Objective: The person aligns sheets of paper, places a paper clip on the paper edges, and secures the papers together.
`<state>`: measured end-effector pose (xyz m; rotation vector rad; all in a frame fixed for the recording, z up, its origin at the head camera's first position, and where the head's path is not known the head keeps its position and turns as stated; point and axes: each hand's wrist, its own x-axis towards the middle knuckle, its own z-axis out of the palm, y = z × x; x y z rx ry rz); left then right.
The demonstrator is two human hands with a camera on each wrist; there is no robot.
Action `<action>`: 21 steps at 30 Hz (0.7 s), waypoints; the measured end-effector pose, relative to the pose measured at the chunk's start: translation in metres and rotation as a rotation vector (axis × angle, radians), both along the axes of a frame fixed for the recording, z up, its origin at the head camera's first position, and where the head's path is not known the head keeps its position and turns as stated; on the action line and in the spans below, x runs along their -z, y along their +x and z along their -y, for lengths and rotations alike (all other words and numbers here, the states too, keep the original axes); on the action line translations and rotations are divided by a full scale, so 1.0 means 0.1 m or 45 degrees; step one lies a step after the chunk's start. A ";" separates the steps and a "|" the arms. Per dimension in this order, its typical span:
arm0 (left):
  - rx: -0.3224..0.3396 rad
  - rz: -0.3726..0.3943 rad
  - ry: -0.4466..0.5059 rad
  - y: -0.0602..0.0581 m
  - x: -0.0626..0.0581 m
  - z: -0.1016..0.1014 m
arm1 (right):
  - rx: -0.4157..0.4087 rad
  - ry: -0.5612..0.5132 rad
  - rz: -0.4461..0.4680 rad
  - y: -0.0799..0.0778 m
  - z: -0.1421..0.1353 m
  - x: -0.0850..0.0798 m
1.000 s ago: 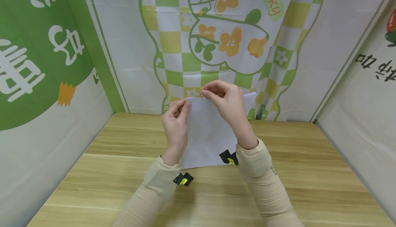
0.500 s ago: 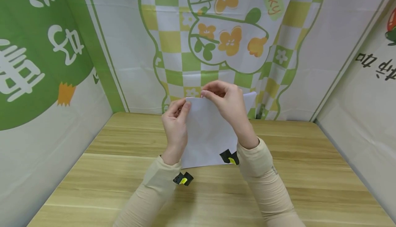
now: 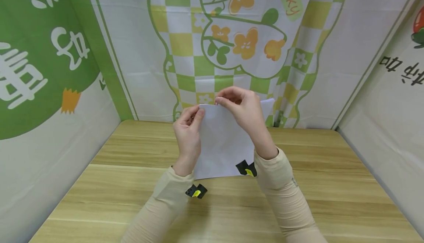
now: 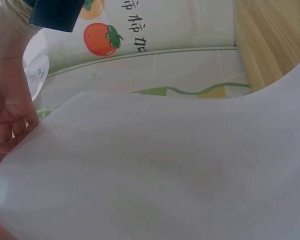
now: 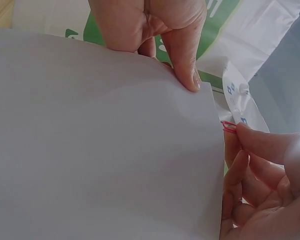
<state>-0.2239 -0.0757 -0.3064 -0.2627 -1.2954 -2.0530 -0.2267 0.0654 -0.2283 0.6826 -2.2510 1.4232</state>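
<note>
A sheaf of white paper (image 3: 225, 143) stands raised over the table, its face toward me. My left hand (image 3: 187, 134) pinches the upper left corner, thumb in front and fingers behind. At the top edge, my right hand (image 3: 243, 112) pinches a small red paper clip (image 5: 230, 127) between thumb and finger. In the right wrist view the clip's end is right at the paper's edge, a short way from the left thumb (image 5: 192, 80). The left wrist view is mostly filled by the paper (image 4: 155, 165), which bows and hides most of the left hand.
A wooden table (image 3: 132, 154) lies beneath. Printed curtains enclose it at the back (image 3: 145, 70), left and right. Black-and-yellow tags (image 3: 196, 191) hang by the wrists. In the right wrist view, a white piece with blue marks (image 5: 235, 95) shows behind the clip.
Almost nothing differs. Both hands keep their hold on the paper and the paper clip, and the right forearm has shifted very slightly to the right.
</note>
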 end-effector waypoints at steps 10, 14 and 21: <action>0.015 -0.011 0.058 0.00 0.00 -0.01 | -0.007 0.024 0.009 0.01 -0.02 0.00; 0.012 -0.006 0.056 -0.01 0.00 -0.01 | -0.002 0.030 0.013 0.01 -0.02 0.00; 0.017 -0.006 0.060 -0.01 0.00 -0.01 | -0.013 0.030 0.024 0.00 -0.03 0.00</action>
